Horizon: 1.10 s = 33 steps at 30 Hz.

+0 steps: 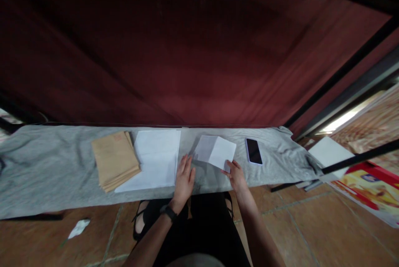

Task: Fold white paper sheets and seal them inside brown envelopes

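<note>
A folded white sheet of paper (215, 151) is lifted a little above the grey cloth (46, 167). My right hand (236, 175) pinches its near right corner. My left hand (184, 179) lies flat with fingers stretched out on the cloth, between the folded sheet and a stack of white paper (156, 159). A pile of brown envelopes (114, 160) overlaps the left edge of that stack. A dark wristband shows on my left wrist.
A black phone (253, 151) lies face up on the cloth right of the folded sheet. A dark red curtain hangs behind. A crumpled scrap (78, 228) lies on the tiled floor at left. A white board (330, 152) and a printed poster (370, 188) are at right.
</note>
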### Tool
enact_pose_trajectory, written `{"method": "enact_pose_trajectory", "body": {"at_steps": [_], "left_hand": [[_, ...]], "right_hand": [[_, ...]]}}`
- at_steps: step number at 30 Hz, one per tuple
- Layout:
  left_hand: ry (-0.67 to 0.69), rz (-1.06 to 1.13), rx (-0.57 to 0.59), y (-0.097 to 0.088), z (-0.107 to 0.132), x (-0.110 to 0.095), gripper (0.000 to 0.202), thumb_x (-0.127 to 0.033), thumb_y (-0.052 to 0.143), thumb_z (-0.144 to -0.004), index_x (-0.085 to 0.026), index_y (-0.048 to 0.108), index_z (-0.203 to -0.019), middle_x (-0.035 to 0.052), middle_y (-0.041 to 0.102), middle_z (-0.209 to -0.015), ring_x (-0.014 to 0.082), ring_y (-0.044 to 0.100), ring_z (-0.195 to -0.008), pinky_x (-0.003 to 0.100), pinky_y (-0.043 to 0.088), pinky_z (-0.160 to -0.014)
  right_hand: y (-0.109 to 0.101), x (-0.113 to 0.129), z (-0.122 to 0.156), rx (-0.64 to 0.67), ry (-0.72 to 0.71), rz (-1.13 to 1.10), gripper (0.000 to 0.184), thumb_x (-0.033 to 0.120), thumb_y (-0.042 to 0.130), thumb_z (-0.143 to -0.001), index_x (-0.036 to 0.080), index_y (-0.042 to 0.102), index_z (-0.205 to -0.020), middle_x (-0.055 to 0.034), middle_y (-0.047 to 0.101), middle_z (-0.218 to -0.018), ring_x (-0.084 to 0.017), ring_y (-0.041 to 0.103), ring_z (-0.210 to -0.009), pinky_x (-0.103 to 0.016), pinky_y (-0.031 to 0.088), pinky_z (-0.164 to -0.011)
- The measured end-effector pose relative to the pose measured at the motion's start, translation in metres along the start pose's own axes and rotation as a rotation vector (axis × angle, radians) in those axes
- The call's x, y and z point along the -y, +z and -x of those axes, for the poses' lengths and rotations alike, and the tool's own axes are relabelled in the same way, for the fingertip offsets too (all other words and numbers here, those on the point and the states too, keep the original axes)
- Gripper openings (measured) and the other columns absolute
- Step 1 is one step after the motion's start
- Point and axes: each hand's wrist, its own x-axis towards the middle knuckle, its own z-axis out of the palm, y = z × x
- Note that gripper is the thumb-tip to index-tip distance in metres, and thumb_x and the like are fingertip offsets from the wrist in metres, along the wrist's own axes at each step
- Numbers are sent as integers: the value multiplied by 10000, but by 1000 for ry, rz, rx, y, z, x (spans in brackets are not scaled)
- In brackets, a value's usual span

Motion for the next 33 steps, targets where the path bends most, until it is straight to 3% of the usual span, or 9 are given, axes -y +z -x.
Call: {"method": "enact_pose_trajectory", "body": {"at_steps": [4, 9, 13, 17, 20, 23, 26, 29, 33], "left_hand": [[-138, 198, 24, 6, 0, -2, 501, -326, 386, -1005, -188, 406, -1486, 135, 444, -1536, 251, 450, -1399, 469, 429, -1127], [-427, 520, 180, 23, -3, -3, 521, -295, 454, -954, -161, 444, -1457, 133, 706, -1198, 226, 709, -1019, 401, 588, -894], [-488, 588, 292, 29, -5, -9, 567, -243, 475, -917, -158, 417, -1475, 62, 758, -959, 204, 724, -819, 345, 608, -715], [-469, 570, 265, 29, -5, -10, 692, -155, 519, -827, -153, 370, -1503, 35, 754, -899, 188, 706, -765, 314, 591, -681], [-490, 534, 251, 22, -3, -3, 730, -135, 533, -780, -128, 384, -1495, 15, 729, -806, 176, 684, -695, 295, 569, -632], [-549, 495, 327, 11, -3, 5, 671, -148, 559, -755, -120, 495, -1422, -27, 655, -672, 153, 627, -578, 258, 510, -533], [-611, 474, 384, 0, -3, 7, 631, -173, 560, -769, -123, 529, -1397, -45, 605, -628, 139, 573, -514, 240, 461, -471], [-613, 398, 354, -5, -5, 3, 570, -183, 536, -808, -148, 555, -1376, -25, 631, -683, 140, 567, -524, 261, 488, -496], [-472, 251, 233, -6, -5, -1, 471, -137, 543, -824, -156, 625, -1287, 27, 689, -842, 164, 635, -707, 325, 553, -731]], "right_hand": [[12, -14, 22, -31, 42, -230, 356, 394, 736, -667, 243, 565, -941, -33, 730, -952, -214, 717, -872, -316, 621, -667], [27, -50, 54, -1, 144, -284, 298, 381, 745, -673, 260, 536, -847, -31, 726, -874, -231, 718, -846, -396, 624, -740], [37, -69, 71, 106, 186, -292, 190, 383, 672, -771, 255, 560, -854, -68, 725, -929, -246, 720, -889, -487, 590, -871], [40, -67, 81, 168, 291, -326, 203, 370, 686, -766, 221, 598, -874, -88, 734, -927, -248, 727, -895, -472, 563, -895], [29, -57, 86, 330, 388, -220, 280, 428, 699, -783, 181, 644, -904, -114, 748, -941, -237, 731, -855, -429, 562, -838], [10, -44, 86, 487, 426, -26, 391, 492, 717, -787, 152, 693, -979, -134, 759, -931, -212, 717, -749, -380, 562, -745], [-8, -28, 73, 385, 207, 109, 413, 558, 658, -816, 175, 710, -962, -99, 760, -866, -218, 706, -722, -379, 567, -728], [-14, -14, 50, 266, -242, 405, 381, 490, 521, -929, 214, 711, -1109, -92, 740, -1125, -253, 676, -1074, -434, 506, -991], [-2, -11, 18, 418, -605, 871, 427, 362, 409, -1009, 225, 583, -1374, -79, 592, -1416, -241, 488, -1367, -475, 355, -1169]]}}
